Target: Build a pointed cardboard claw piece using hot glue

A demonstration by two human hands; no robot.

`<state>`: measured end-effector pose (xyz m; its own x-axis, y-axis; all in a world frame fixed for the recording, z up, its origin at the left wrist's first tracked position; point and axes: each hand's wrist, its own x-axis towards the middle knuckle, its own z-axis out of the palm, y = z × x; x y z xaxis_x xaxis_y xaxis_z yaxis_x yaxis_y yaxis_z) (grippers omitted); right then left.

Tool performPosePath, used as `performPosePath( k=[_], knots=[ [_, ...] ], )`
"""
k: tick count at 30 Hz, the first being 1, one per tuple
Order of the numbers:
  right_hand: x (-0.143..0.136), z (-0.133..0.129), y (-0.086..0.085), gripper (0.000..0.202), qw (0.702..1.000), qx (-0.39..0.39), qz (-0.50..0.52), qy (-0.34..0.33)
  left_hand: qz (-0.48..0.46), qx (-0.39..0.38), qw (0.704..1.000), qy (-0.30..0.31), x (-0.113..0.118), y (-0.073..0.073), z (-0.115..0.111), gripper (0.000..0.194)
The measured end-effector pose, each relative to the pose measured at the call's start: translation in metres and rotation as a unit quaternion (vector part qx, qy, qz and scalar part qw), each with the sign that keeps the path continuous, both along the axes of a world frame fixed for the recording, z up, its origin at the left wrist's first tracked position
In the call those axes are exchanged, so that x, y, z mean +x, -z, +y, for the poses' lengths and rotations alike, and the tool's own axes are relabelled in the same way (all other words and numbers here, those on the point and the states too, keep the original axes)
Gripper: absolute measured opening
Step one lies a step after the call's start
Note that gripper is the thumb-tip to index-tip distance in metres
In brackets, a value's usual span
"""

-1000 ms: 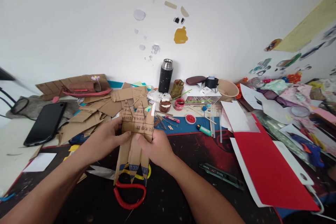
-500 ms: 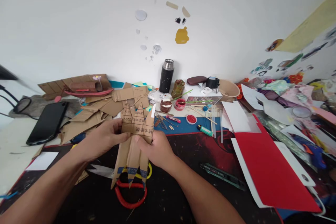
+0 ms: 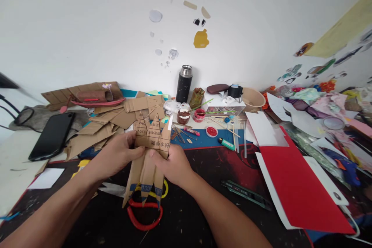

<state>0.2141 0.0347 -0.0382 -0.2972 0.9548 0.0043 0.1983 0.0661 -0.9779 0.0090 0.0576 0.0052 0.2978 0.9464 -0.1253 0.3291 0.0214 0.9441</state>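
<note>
Between my two hands is a piece of cardboard [image 3: 152, 139] with pointed strips at its upper and lower ends, printed with dark lettering and some blue near the lower tips. My left hand [image 3: 123, 149] pinches its left edge, thumb lying on the front. At the right edge my right hand [image 3: 174, 162] grips it, the thumb pressed on the face and the other fingers hidden behind. Below the cardboard, scissors [image 3: 145, 223] with red and yellow handles lie on the dark mat, partly covered by the strips; their blades point left.
Cardboard scraps [image 3: 95, 128] pile up behind my left hand, near a model boat [image 3: 99, 100]. A black phone [image 3: 52, 135] lies at left. Paint jars [image 3: 183, 115] and a black thermos [image 3: 184, 85] stand at the back. A utility knife [image 3: 247, 194] and red paper [image 3: 308, 190] lie at right.
My left forearm has shifted slightly, uncovering more of a yellow object behind it. The cardboard stays in both hands at nearly the same place.
</note>
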Motion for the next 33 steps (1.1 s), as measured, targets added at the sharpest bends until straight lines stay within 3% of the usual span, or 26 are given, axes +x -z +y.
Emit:
performPosePath(
  k=[25,33],
  knots=[
    [-0.0036,0.0000,0.0024,0.020,1.000,0.000,0.024,0.003,0.058,0.003,0.997,-0.041,0.0081,-0.0007,-0.0030,0.029],
    [-0.0038,-0.0001,0.0007,0.021,1.000,0.000,0.022,0.008,0.056,0.012,0.998,-0.029,0.0084,0.0019,-0.0032,0.034]
  ],
)
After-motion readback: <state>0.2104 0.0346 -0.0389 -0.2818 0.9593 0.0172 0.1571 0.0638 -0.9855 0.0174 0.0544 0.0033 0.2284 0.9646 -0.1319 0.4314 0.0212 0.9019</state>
